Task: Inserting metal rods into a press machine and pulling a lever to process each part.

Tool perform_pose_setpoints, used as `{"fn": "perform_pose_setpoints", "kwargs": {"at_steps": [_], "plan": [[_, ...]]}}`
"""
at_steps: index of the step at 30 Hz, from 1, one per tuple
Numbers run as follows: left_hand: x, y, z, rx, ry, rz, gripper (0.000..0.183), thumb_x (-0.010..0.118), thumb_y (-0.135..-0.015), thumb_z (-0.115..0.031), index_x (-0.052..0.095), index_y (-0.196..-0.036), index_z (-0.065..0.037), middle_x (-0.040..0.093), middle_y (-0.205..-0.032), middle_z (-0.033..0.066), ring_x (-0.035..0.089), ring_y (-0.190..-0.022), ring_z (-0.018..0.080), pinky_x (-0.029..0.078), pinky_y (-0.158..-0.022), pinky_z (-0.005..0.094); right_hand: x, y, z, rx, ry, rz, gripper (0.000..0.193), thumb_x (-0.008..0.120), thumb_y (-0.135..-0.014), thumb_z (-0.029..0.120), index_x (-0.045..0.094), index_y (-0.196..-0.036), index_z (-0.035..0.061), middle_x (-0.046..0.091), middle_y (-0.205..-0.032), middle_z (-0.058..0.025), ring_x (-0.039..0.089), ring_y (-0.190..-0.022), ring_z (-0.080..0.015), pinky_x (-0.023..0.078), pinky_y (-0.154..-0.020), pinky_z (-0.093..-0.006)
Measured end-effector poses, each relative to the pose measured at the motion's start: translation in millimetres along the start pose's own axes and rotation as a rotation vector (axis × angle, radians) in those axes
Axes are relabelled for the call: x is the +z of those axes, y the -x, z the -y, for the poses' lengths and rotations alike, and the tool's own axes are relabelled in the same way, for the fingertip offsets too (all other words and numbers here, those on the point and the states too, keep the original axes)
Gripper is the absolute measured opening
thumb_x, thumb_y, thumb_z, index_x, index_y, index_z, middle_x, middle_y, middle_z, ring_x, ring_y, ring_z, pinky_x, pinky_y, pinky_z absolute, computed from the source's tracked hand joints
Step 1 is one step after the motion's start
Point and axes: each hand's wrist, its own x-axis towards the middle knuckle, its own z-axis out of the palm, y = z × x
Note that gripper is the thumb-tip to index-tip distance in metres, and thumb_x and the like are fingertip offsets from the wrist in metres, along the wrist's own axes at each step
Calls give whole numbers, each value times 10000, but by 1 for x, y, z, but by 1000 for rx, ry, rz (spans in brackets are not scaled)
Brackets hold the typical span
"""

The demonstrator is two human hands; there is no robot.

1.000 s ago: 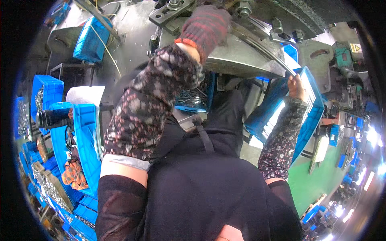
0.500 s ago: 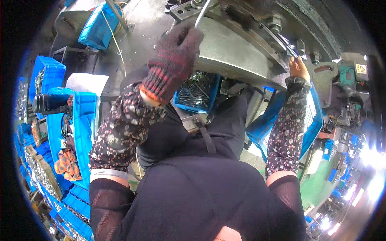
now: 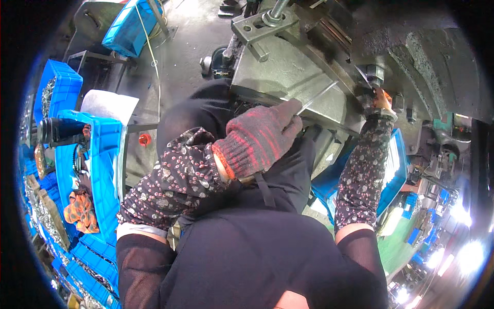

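My left hand (image 3: 260,138), in a dark red and black knit glove, is closed around a thin metal rod (image 3: 320,96). The rod slants up and to the right, over a flat steel block (image 3: 288,67) of the machine. My bare right hand (image 3: 382,100) is up against the machine, just below a large hex nut (image 3: 375,73). Its fingers are bent together and partly hidden, so what they hold does not show clearly. A steel clamp plate (image 3: 262,27) with a bolt through it sits at the far side of the block.
On my right, a blue bin (image 3: 397,177) holds pale, long pieces. Blue crates (image 3: 108,180) stand on my left, one with a dark bottle (image 3: 62,132) and an orange patterned cloth (image 3: 81,212). A blue crate (image 3: 128,31) lies farther off. Dark machine casting (image 3: 422,62) overhangs my right hand.
My left hand has come down and right, toward my lap, with the rod. My right hand has moved slightly down; the shiny strip at its fingers no longer shows clearly. The view has shifted.
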Motion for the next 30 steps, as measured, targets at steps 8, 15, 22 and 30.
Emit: {"fn": "perform_pose_setpoints", "kwargs": {"at_steps": [8,15,22,30], "plan": [[4,-1,-8,4,-74,37,380,515,-927,-316,527,-1275,-165,672,-885,164,657,-795,349,523,-669,433,22,20,3,-120,-90,-205,272,684,-831,342,627,-893,84,509,-594,-8,460,-462,-112,372,-421,-275],[10,-6,-10,54,-76,-29,287,496,-930,-286,511,-1163,-119,653,-775,170,635,-737,387,491,-638,490,55,77,34,-224,-285,-544,246,734,-804,280,615,-873,77,553,-647,-18,496,-487,-120,383,-423,-266],[10,0,-4,112,-239,7,366,533,-917,-281,550,-1259,-153,645,-815,196,650,-806,363,495,-704,437,-23,191,-8,-249,-635,-325,219,747,-833,266,629,-882,88,540,-580,-3,466,-434,-89,387,-406,-240],[32,2,-4,22,-250,58,364,518,-909,-350,541,-1222,-165,653,-1080,140,623,-940,374,489,-793,472,-165,344,-164,239,-28,-656,345,793,-759,301,698,-893,-2,628,-666,-37,534,-507,-113,434,-474,-264]]}}
